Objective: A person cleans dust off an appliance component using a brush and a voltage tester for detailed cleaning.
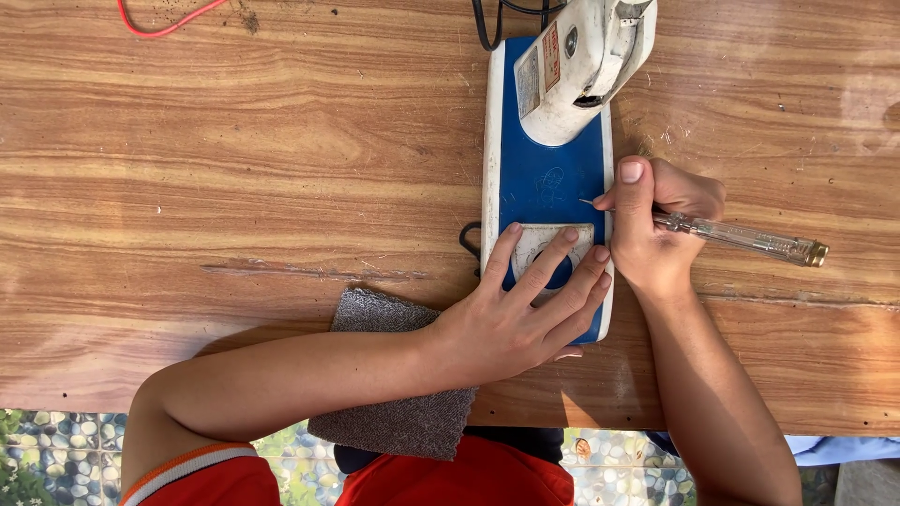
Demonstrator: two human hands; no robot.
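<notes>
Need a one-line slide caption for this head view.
Left hand steadies a blue-and-white sewing machine base while right hand holds a clear-handled screwdriver to it.

You see a blue base plate with a white rim (542,178), and on it a white machine head (581,66). The screwdriver (741,237) has a clear handle with a brass-coloured end. The cloth (394,412) at the table's near edge is grey. The table (234,159) shows brown wood grain stripes.

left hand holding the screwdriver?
No, the left hand lies flat on the blue-and-white machine base, while the right hand grips the clear-handled screwdriver.
</notes>
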